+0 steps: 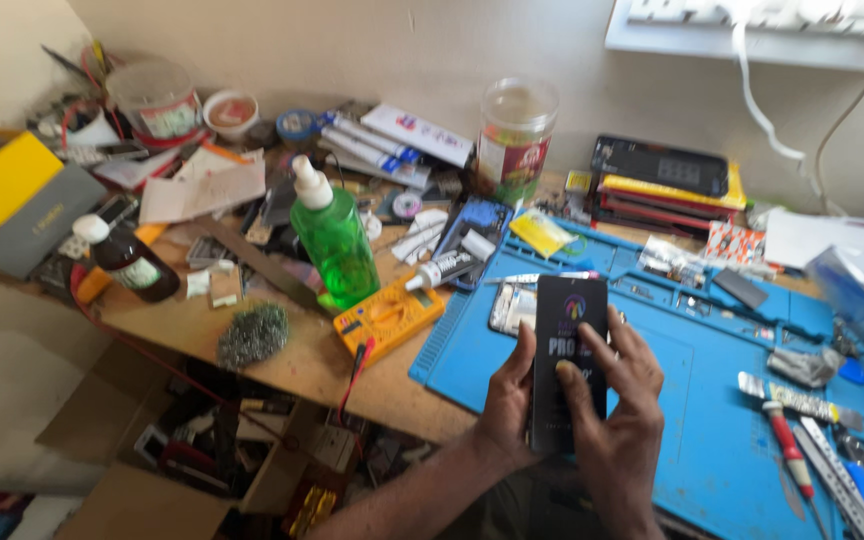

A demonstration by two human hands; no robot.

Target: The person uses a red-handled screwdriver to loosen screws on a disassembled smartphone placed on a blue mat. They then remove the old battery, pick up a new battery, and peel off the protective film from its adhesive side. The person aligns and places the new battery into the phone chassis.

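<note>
Both hands, the left hand [509, 400] and right hand [620, 400], gripped a flat black rectangular packet [569, 350] upright above the blue rubber mat [692, 400] near the surface's front edge; a loosened grip would likely drop it off that edge.

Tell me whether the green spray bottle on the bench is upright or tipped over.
Upright. The green spray bottle stands on its base on the wooden bench, white nozzle on top, beside the yellow multimeter.

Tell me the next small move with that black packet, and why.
Probably lift a flap at its top edge with the right hand: both hands already grip the flat black packet upright over the blue work mat, the left hand steadying its side, and it looks unopened.
</note>
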